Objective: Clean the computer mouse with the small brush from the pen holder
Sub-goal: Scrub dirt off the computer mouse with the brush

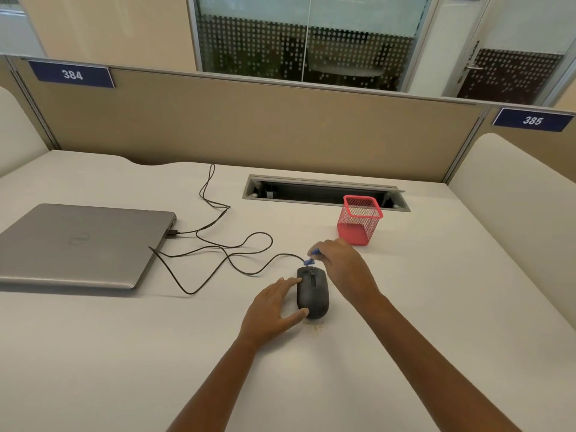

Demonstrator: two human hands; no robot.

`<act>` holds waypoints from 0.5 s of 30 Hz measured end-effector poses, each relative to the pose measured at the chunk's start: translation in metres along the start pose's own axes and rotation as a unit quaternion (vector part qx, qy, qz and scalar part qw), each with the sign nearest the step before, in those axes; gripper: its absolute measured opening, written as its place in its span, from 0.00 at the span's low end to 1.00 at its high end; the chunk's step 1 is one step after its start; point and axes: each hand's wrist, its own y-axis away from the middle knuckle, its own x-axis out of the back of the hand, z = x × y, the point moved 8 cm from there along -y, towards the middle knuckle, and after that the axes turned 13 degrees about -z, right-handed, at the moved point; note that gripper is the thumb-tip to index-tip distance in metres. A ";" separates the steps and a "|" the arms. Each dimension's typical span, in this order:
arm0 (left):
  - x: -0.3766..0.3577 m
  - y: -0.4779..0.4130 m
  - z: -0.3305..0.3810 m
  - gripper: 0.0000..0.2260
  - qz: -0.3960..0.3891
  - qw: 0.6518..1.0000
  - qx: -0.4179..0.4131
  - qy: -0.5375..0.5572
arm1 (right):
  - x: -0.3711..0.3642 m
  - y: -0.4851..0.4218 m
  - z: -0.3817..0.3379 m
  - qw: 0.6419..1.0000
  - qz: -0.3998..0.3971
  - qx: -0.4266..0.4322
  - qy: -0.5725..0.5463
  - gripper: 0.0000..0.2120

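A black wired computer mouse [313, 294] lies on the white desk [124, 353]. My left hand [274, 307] rests against its left side, fingers and thumb touching the mouse's edge. My right hand [344, 266] hovers just beyond the mouse's front right and grips a small blue brush [310, 258], whose tip points down at the front end of the mouse near the cable. The brush is blurred and partly hidden by my fingers. The red mesh pen holder [358, 219] stands behind my right hand and looks empty.
A closed grey laptop [81, 244] lies at the left, with the mouse's black cable [237, 244] looping between it and the mouse. An open cable tray slot [324, 190] is set into the desk behind the holder. Beige partition panels [249, 120] ring the desk.
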 end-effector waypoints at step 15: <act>0.002 0.003 -0.002 0.34 0.019 1.000 0.010 0.013 | 0.003 0.056 -0.029 0.995 -0.094 0.035 -0.014 0.14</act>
